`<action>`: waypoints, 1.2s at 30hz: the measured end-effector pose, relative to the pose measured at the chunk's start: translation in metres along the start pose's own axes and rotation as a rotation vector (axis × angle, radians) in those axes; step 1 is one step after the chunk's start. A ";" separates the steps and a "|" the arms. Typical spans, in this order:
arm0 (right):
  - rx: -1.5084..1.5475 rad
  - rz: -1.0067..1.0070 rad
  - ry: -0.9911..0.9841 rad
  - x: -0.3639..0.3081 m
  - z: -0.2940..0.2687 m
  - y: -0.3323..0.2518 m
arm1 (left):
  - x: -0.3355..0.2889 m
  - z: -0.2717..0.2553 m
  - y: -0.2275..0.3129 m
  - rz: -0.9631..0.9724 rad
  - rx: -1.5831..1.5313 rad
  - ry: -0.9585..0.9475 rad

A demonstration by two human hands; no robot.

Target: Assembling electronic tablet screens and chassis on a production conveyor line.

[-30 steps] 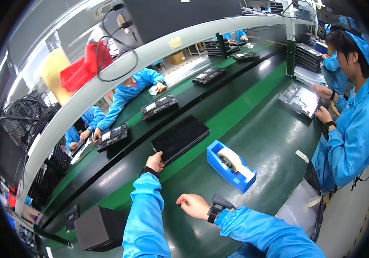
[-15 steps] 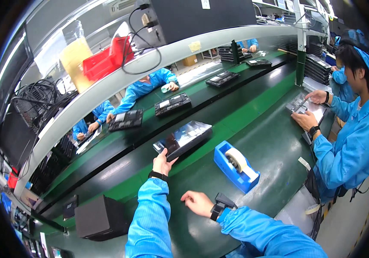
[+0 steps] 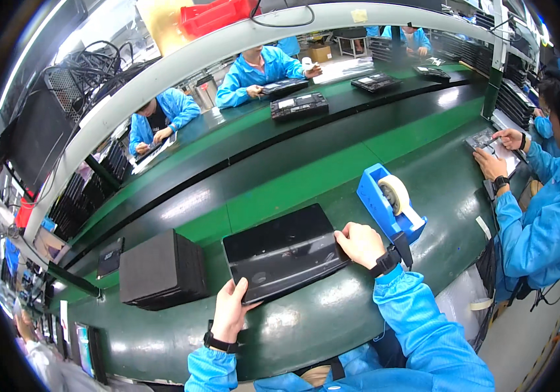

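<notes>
Close in front of me is a flat black tablet-like device (image 3: pixel 283 251) with a glossy face that catches reflections. My left hand (image 3: pixel 230 308) grips its near left corner, thumb on top and fingers partly hidden beneath. At the opposite end, my right hand (image 3: pixel 361 245) closes on the right edge. The device is tilted, and I cannot tell whether its underside touches the green bench (image 3: pixel 332 300). A blue tape dispenser (image 3: pixel 379 204) with a cream roll stands just beyond my right hand.
To the left stands a dark block-like stack (image 3: pixel 152 271), with a small black device (image 3: pixel 111 257) behind it. Several opened black devices, one here (image 3: pixel 299 106), lie along the far strip. A co-worker (image 3: pixel 534 209) handles a device at right; others sit across.
The black device has come toward me, off the green strip. My right hand, empty before, now holds its right edge. Across the bench, a co-worker has drawn a device closer.
</notes>
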State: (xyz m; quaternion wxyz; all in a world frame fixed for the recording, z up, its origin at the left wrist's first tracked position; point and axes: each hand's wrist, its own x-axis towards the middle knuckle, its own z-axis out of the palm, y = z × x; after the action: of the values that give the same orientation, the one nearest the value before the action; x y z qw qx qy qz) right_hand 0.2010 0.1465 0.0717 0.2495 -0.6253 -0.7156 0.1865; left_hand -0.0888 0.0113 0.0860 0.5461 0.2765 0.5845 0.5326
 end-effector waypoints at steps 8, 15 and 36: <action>0.099 0.039 -0.133 -0.007 0.008 -0.008 | 0.019 -0.032 -0.022 0.279 0.788 0.317; 0.172 0.072 -0.057 -0.004 0.015 -0.014 | 0.036 -0.040 -0.009 0.011 0.662 0.148; 1.441 0.130 -0.041 -0.011 0.016 -0.037 | -0.007 0.012 0.001 0.345 -0.263 -0.013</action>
State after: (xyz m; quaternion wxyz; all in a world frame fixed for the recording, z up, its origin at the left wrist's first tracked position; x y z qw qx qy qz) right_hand 0.1633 0.1314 0.0791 0.5744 -0.3433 -0.3808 0.6381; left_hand -0.0761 0.0088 0.0915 0.4821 0.3022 0.4506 0.6879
